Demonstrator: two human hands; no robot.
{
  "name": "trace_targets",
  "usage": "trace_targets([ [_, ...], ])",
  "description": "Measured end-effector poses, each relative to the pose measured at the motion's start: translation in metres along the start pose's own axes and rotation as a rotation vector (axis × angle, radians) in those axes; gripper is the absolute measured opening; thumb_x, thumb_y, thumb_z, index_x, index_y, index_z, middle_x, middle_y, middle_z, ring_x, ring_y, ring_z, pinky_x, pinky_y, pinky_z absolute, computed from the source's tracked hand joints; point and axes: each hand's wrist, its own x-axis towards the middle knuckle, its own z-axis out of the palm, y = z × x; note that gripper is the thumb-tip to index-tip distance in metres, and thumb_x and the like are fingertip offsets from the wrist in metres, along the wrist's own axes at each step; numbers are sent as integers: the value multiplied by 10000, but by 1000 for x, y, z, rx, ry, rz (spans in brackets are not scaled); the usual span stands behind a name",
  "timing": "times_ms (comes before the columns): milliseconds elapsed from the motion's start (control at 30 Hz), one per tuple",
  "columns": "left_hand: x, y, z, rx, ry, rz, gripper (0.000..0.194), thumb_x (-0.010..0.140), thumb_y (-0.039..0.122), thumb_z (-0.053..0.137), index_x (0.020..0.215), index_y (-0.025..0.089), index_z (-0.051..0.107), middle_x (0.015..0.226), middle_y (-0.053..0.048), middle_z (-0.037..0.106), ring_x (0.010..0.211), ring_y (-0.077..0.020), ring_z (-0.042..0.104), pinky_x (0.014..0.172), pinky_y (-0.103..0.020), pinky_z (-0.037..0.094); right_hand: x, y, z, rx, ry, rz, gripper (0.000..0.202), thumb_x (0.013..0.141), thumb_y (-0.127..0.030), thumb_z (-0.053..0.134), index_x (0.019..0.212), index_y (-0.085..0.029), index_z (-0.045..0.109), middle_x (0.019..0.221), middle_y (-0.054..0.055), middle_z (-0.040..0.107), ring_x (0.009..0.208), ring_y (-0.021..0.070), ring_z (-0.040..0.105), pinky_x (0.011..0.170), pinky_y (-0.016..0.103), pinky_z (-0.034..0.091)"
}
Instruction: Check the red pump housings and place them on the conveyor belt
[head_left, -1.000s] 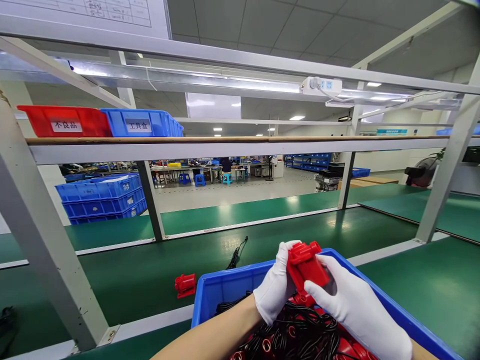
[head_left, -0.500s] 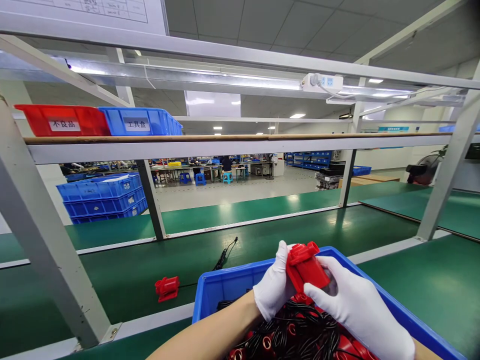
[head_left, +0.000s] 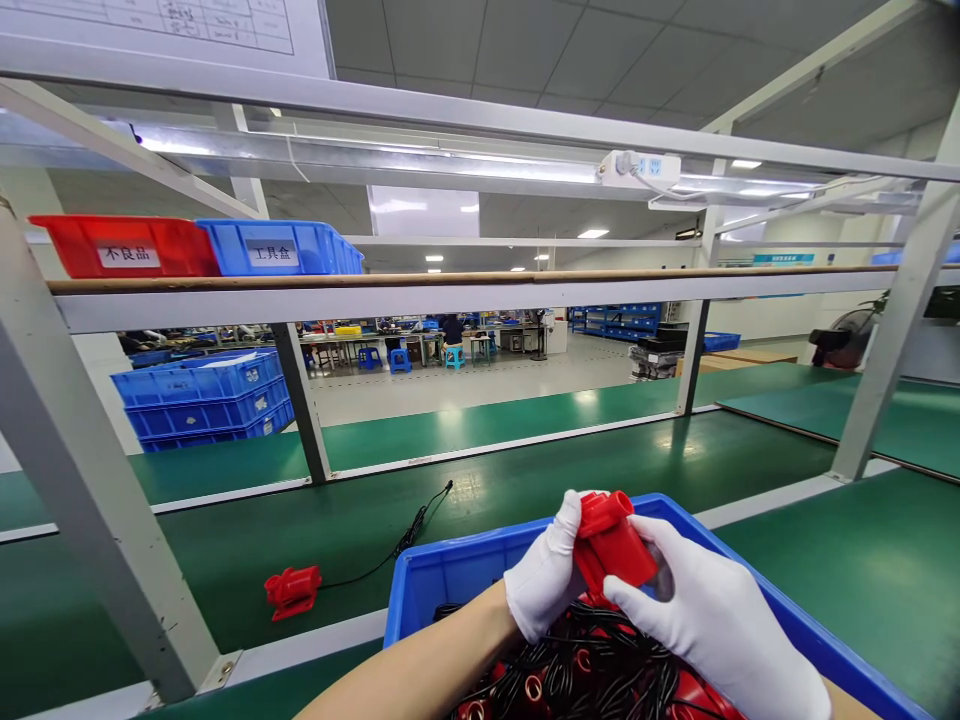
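Observation:
Both my hands wear white gloves and hold one red plastic pump-like unit (head_left: 613, 550) with a round spout, above a blue bin. My left hand (head_left: 546, 568) grips its left side, thumb up along the edge. My right hand (head_left: 697, 600) closes around its right side, thumb at the lower front and fingers behind. Below them, the blue bin (head_left: 457, 560) is filled with more red units (head_left: 532, 688) and bundled black cables (head_left: 637, 645). Another red unit (head_left: 292, 592) lies on the green surface to the left, its black cable (head_left: 409, 535) trailing right.
The green belt-like surface (head_left: 525, 480) runs across in front, crossed by grey frame posts (head_left: 97, 400). On the upper shelf stand a red bin (head_left: 127, 240) and a blue bin (head_left: 281, 245). Stacked blue crates (head_left: 206, 400) stand behind at left. A power strip (head_left: 641, 168) hangs overhead.
The red unit on the green surface has shifted left, its cable moving along and showing more. My hands stay almost in place on the held unit.

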Motion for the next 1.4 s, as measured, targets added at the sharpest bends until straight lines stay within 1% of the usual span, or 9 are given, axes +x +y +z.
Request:
trace_targets([
  [200, -6, 10, -9, 214, -125, 70, 660, 745, 702, 671, 1138, 189, 539, 1063, -74, 619, 952, -206, 603, 877, -355, 455, -1, -1, -5, 18, 8, -77, 459, 847, -549, 625, 1202, -257, 610, 1006, 17, 738, 824, 176, 718, 712, 272, 579],
  [433, -12, 26, -11, 476, -142, 171, 629, 677, 318, 875, 1086, 226, 406, 1139, -48, 576, 996, -184, 590, 907, -360, 442, 2, 7, -11, 199, 47, -154, 442, 873, -479, 635, 1247, -253, 570, 1137, 36, 699, 957, 164, 697, 813, 252, 578],
  [667, -9, 21, -4, 473, -261, 307, 658, 668, 288, 881, 1105, 247, 390, 1300, -117, 543, 1158, -266, 582, 1009, -494, 433, -4, 6, -25, 319, 132, -219, 196, 919, -403, 577, 1029, -248, 623, 891, 13, 680, 781, 137, 657, 695, 225, 547],
  [800, -6, 13, -11, 731, -170, 552, 684, 643, 246, 882, 1147, 249, 419, 1254, -114, 574, 1116, -270, 604, 987, -462, 465, -5, 4, -27, 334, 66, -221, 304, 934, -504, 517, 845, -223, 591, 755, 4, 613, 670, 122, 586, 615, 226, 491],
  [933, -7, 11, -20, 1005, -205, 787, 613, 743, 157, 770, 1218, 291, 405, 1330, -123, 552, 1217, -268, 563, 990, -447, 464, -6, 1, -27, 249, -37, -200, 421, 946, -557, 457, 713, -214, 526, 624, -25, 542, 540, 93, 493, 506, 214, 389],
  [1100, -8, 22, -23, 1193, -125, 781, 358, 782, 170, 721, 1039, 280, 498, 1230, -83, 624, 1173, -238, 584, 1016, -477, 438, -3, -4, -27, 214, -168, -114, 405, 970, -511, 433, 714, -217, 543, 649, -22, 585, 555, 96, 525, 524, 210, 418],
  [1200, -3, 25, -26, 1256, -32, 857, 402, 780, 188, 722, 1106, 276, 504, 1270, -101, 602, 1181, -253, 576, 1039, -489, 413, -1, -1, -22, 347, -233, -135, 300, 983, -445, 426, 879, -222, 598, 819, 2, 652, 700, 116, 604, 642, 218, 503],
  [1300, 1, 20, -28, 1233, 105, 800, 540, 812, 225, 693, 1287, 255, 439, 1283, -130, 584, 1113, -247, 601, 994, -449, 441, -1, 6, -18, 416, -189, -140, 312, 1012, -390, 350, 968, -226, 613, 825, 11, 641, 714, 121, 598, 665, 227, 508],
  [1400, 3, 6, -29, 1191, 13, 639, 440, 838, 273, 662, 1237, 236, 479, 1134, -99, 633, 926, -209, 631, 888, -387, 476, -2, 10, -19, 408, -65, -62, 327, 1009, -411, 362, 857, -224, 584, 769, 7, 609, 676, 117, 572, 642, 222, 491],
])
